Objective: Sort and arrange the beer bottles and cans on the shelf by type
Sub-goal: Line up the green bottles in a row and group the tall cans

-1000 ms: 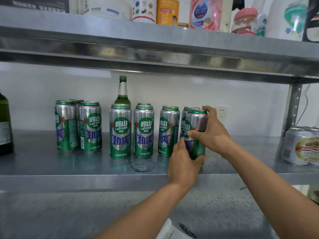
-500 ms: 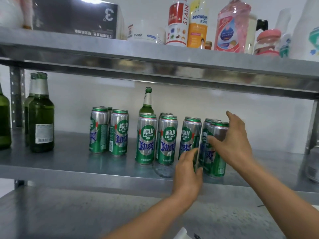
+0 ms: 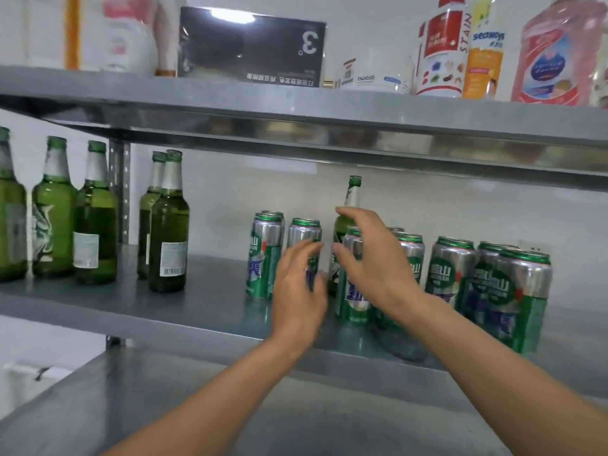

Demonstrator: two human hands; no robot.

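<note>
Several green-and-silver beer cans (image 3: 449,268) stand in a row on the middle steel shelf (image 3: 197,311). One green beer bottle (image 3: 351,205) stands behind them among the cans. Several more green bottles (image 3: 169,225) stand grouped at the shelf's left. My left hand (image 3: 299,287) is open in front of a can (image 3: 304,235), holding nothing. My right hand (image 3: 371,261) is open with spread fingers, hovering before the lone bottle and covering much of a can (image 3: 353,304).
The upper shelf (image 3: 296,100) carries a black box (image 3: 251,47), a white tub and detergent bottles (image 3: 441,44). A steel upright (image 3: 120,192) splits the left bottles. A lower steel surface (image 3: 296,422) lies under my arms.
My right hand let go of the rightmost can and both hands moved left to the cans near the lone bottle. The view swung left, bringing the left bottle group into sight.
</note>
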